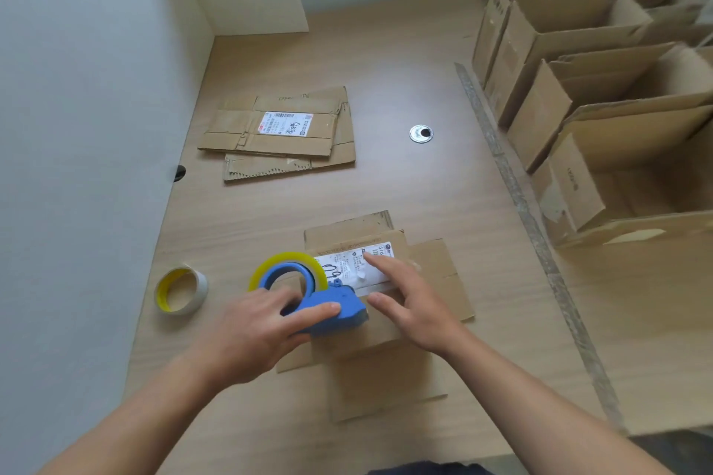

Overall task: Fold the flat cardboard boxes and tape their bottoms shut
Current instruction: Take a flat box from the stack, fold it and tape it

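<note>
A small cardboard box (428,274) stands bottom-up in front of me, its flaps folded in and a white shipping label on top. My left hand (254,332) grips a blue tape dispenser (332,310) with a yellowish tape roll, held against the box's near left edge. My right hand (409,297) lies flat on the box top, fingers straight and spread over the label. Further back, flat cardboard boxes (281,135) lie in a small stack.
A spare tape roll (180,290) lies on the wooden table (405,89) to the left. Several assembled open boxes (602,89) crowd the right side. A round metal cable grommet (421,133) sits mid-table. A white wall runs along the left.
</note>
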Demonstrator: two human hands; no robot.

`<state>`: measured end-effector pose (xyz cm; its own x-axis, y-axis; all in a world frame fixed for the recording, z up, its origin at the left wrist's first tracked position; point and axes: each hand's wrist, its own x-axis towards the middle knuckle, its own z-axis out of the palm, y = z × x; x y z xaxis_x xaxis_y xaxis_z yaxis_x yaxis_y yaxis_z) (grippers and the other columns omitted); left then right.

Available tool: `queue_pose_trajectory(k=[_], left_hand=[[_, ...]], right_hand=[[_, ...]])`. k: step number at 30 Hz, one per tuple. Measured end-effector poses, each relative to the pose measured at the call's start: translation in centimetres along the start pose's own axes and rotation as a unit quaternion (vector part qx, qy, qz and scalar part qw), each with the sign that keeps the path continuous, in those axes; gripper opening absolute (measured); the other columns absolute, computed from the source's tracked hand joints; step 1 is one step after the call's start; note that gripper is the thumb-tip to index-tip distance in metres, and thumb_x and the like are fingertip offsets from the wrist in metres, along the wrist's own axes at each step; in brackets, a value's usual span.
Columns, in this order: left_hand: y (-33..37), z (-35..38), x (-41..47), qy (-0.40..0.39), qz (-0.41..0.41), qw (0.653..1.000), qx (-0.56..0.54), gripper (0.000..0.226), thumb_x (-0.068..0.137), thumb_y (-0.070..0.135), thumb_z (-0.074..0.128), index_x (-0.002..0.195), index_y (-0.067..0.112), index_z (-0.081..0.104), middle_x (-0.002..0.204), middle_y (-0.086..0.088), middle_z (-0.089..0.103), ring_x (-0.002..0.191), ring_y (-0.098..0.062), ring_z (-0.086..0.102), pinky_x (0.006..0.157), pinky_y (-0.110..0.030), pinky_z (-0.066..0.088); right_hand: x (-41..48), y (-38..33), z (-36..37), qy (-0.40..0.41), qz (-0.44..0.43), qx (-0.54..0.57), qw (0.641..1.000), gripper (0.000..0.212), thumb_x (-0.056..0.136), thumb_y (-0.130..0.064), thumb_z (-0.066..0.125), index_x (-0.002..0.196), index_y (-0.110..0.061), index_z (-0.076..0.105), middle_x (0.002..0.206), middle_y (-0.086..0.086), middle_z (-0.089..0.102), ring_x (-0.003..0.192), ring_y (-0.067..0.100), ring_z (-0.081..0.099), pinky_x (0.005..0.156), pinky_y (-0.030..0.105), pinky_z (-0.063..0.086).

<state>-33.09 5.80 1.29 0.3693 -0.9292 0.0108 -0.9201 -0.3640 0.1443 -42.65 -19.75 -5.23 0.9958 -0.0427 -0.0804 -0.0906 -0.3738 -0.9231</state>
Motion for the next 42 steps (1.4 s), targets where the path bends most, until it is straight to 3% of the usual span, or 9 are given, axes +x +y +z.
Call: queue_pose_trajectory(k=[5,10,15,20,27,32,35,38,42], left_hand=[[0.6,-0.5,1.3,-0.009,0.013,1.000,-0.007,0.048,0.091,0.040,0.048,0.138,0.040,0.042,0.082,0.001,0.054,0.054,-0.021,0.045,0.046,-0.025,0.040],[0.9,-1.3,2.1,-0.029,0.008,0.999,-0.035,0.045,0.099,0.049,0.037,0.142,0.039,0.038,0.086,0.003,0.059,0.062,-0.017,0.055,0.051,-0.022,0.041],[0.7,-2.6,3.9,-0.116,-0.091,0.977,-0.152,0.065,0.092,0.051,0.046,0.143,0.066,0.009,0.122,0.011,0.059,0.099,-0.015,0.057,0.080,-0.027,0.045],[-1.4,-5.9,4.0,-0.188,-0.158,0.952,-0.181,0.059,0.083,0.060,0.048,0.125,0.084,0.014,0.120,0.024,0.058,0.097,-0.001,0.056,0.081,-0.015,0.044],[-1.2,-6.3,7.3,-0.256,-0.219,0.903,-0.268,0.055,0.075,0.056,0.050,0.123,0.073,0.030,0.132,0.025,0.053,0.113,-0.003,0.056,0.099,-0.034,0.046],[-1.2,-5.6,8.8,-0.274,-0.231,0.897,-0.258,0.053,0.072,0.060,0.051,0.120,0.075,0.034,0.127,0.025,0.055,0.110,-0.003,0.056,0.096,-0.032,0.047],[-1.2,-4.8,10.3,-0.283,-0.236,0.902,-0.225,0.060,0.081,0.057,0.054,0.139,0.058,0.038,0.130,0.019,0.055,0.111,-0.008,0.055,0.095,-0.032,0.047],[-1.1,-4.2,11.4,-0.290,-0.228,0.907,-0.201,0.056,0.092,0.048,0.057,0.143,0.054,0.036,0.127,0.017,0.055,0.106,-0.008,0.055,0.084,-0.027,0.045],[-0.7,-3.6,12.1,-0.299,-0.227,0.909,-0.179,0.059,0.091,0.051,0.057,0.145,0.054,0.033,0.131,0.015,0.053,0.111,-0.013,0.054,0.091,-0.031,0.045]], right_hand=[[0.3,0.5,0.1,0.041,0.019,0.020,0.999,0.009,0.096,-0.018,0.065,0.102,-0.017,0.071,0.134,-0.017,0.052,0.127,-0.009,0.042,0.106,0.017,0.034],[0.2,0.9,0.4,0.107,0.038,0.063,0.992,0.024,0.094,-0.013,0.066,0.074,-0.026,0.063,0.118,-0.021,0.058,0.117,-0.006,0.053,0.090,0.015,0.041],[0.4,1.4,0.0,0.138,0.062,0.087,0.985,0.024,0.094,-0.011,0.064,0.072,-0.019,0.063,0.115,-0.012,0.059,0.120,-0.008,0.050,0.097,0.015,0.040],[0.7,1.6,-0.4,0.188,0.081,0.100,0.974,0.027,0.095,-0.004,0.059,0.070,-0.015,0.055,0.105,-0.003,0.060,0.112,0.001,0.057,0.090,0.012,0.040],[1.2,2.6,-0.2,0.222,0.136,0.182,0.948,0.022,0.095,-0.006,0.055,0.073,-0.010,0.057,0.108,-0.007,0.062,0.106,-0.008,0.058,0.086,0.010,0.040],[1.8,2.6,0.0,0.251,0.213,0.313,0.891,0.018,0.078,-0.020,0.060,0.060,-0.019,0.060,0.107,0.001,0.066,0.104,0.017,0.066,0.100,0.041,0.050],[2.3,2.8,-1.3,0.222,0.243,0.378,0.865,0.015,0.084,-0.014,0.060,0.069,-0.011,0.058,0.101,0.005,0.067,0.079,0.019,0.074,0.097,0.048,0.054],[2.3,3.0,-2.9,0.201,0.265,0.282,0.900,0.015,0.092,-0.007,0.055,0.078,-0.006,0.056,0.092,0.006,0.063,0.061,0.014,0.070,0.087,0.048,0.056],[1.4,3.7,-3.4,0.214,0.296,0.188,0.912,0.019,0.094,-0.011,0.056,0.075,-0.007,0.056,0.081,0.005,0.059,0.069,0.013,0.060,0.066,0.031,0.060]])
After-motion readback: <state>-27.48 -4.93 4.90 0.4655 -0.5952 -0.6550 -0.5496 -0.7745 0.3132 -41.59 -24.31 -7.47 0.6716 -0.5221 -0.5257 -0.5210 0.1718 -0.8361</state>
